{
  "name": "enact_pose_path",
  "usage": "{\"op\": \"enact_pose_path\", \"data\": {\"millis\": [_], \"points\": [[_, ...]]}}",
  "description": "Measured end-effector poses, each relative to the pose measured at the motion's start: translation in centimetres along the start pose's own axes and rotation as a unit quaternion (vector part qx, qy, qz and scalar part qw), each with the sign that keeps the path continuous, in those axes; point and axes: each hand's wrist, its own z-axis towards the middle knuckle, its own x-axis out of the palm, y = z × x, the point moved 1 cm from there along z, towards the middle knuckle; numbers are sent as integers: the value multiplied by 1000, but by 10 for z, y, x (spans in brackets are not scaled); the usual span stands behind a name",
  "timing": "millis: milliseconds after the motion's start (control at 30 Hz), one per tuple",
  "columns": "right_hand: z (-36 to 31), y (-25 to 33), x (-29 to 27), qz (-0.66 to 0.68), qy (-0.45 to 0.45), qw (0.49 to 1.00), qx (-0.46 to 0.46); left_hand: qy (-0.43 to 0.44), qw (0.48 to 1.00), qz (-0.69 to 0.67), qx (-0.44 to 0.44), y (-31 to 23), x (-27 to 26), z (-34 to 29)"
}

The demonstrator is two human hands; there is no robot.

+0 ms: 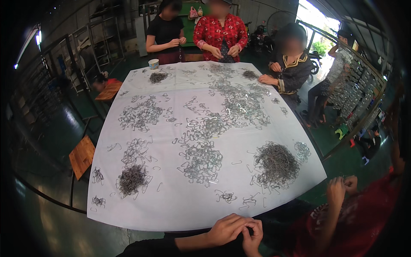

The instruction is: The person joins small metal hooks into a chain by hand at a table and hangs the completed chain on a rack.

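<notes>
At the table's near edge my left hand (227,228) and my right hand (252,238) meet, fingers curled and pinched together. Whatever is between the fingertips is hidden or too small to name. Just beyond them lie a few small bunches of bent wire hooks (227,196), flat on the white table cover (180,212). A dense dark pile of wire hooks (277,165) sits to the right, and a smaller dark pile (132,180) to the left. Loose silvery hooks (201,162) spread up the middle.
Two people stand at the far side, and one sits at the far right, handling small things. A person in red (364,210) works close on my right. A paper cup (153,64) stands at the far left corner. Wooden stools (82,157) are on the left; racks stand beyond.
</notes>
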Motion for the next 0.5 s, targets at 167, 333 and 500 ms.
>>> {"op": "enact_pose_path", "data": {"millis": [167,333,500], "points": [[-8,3,9,-18,31,999,3,-9,999,23,27,-4,-13,-10],[-22,-36,1,-45,22,996,-79,-50,997,-5,64,12,20,-16],[-22,-48,12,3,56,998,-33,-125,985,25,113,5,20,-26]]}}
